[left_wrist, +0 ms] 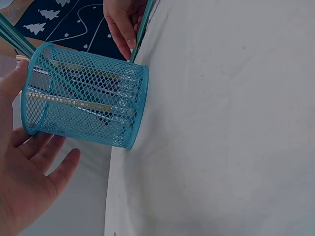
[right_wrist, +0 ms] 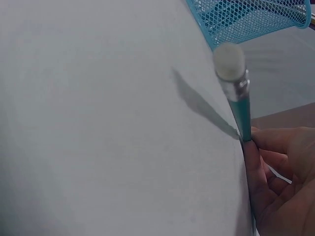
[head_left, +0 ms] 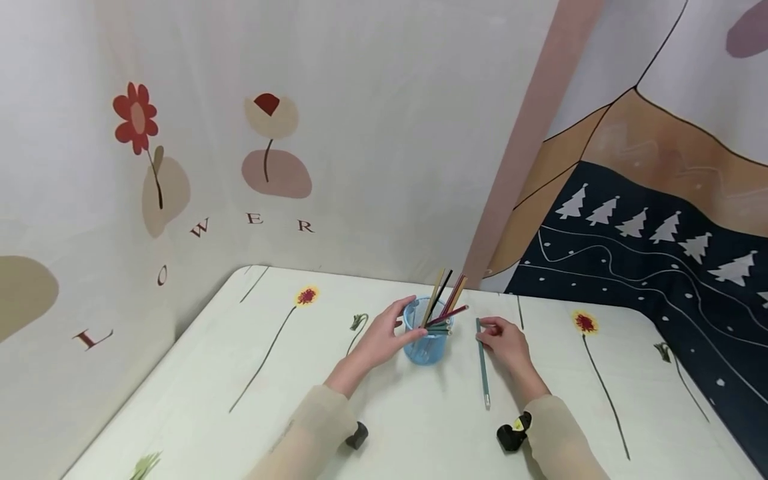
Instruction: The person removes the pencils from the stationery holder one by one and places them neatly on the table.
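A light blue mesh pencil cup point(head_left: 425, 351) stands upright on the table. My left hand point(head_left: 379, 339) holds it by the rim, the thumb in front and the fingers round the far side. Several pencils point(head_left: 442, 291) lean in the cup, some yellow, black, dark red and teal. To its right, my right hand point(head_left: 507, 345) pinches a teal pencil point(head_left: 483, 373) near its far end. The pencil's pale eraser point(right_wrist: 229, 61) and silver band point toward the wrist camera, and its shadow falls on the cloth.
The white tablecloth point(head_left: 414, 420) carries printed flowers and stems. Behind the table hangs a pale curtain point(head_left: 372, 133) with flower prints and letters. At the right is a dark cloth point(head_left: 636, 253) with white trees. A black device point(head_left: 513, 433) sits at the right wrist.
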{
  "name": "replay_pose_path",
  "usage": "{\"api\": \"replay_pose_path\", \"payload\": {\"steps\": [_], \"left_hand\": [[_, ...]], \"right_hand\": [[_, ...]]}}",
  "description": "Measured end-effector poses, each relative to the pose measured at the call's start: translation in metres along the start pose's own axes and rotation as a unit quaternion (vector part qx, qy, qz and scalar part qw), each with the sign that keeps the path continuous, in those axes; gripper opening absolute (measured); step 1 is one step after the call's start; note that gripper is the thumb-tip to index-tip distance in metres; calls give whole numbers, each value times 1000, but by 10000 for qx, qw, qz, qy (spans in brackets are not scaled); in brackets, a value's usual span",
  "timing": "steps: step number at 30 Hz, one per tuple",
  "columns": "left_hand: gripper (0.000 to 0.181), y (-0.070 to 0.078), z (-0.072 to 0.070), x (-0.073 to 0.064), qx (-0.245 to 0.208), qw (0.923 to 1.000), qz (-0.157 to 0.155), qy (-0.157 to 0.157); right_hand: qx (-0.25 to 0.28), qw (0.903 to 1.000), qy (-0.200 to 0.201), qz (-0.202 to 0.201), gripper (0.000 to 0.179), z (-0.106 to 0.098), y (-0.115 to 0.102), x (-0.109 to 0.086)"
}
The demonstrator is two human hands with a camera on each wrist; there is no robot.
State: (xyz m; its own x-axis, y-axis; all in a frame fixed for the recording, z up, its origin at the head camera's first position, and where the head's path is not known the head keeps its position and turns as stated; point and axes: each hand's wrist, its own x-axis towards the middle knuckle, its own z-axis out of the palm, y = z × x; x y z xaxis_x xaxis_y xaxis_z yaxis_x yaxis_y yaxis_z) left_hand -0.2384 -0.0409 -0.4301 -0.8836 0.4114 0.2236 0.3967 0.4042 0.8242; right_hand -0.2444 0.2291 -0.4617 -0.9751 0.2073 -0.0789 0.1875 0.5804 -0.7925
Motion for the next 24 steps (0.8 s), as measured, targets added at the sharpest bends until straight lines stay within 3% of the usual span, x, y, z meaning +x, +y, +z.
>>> {"api": "replay_pose_path", "payload": {"steps": [24], "left_hand": [[75,-2,0,2,-29,9999,-96,-101]], "right_hand": [[-325,9994,-75,-84,38,0,1,3]]}}
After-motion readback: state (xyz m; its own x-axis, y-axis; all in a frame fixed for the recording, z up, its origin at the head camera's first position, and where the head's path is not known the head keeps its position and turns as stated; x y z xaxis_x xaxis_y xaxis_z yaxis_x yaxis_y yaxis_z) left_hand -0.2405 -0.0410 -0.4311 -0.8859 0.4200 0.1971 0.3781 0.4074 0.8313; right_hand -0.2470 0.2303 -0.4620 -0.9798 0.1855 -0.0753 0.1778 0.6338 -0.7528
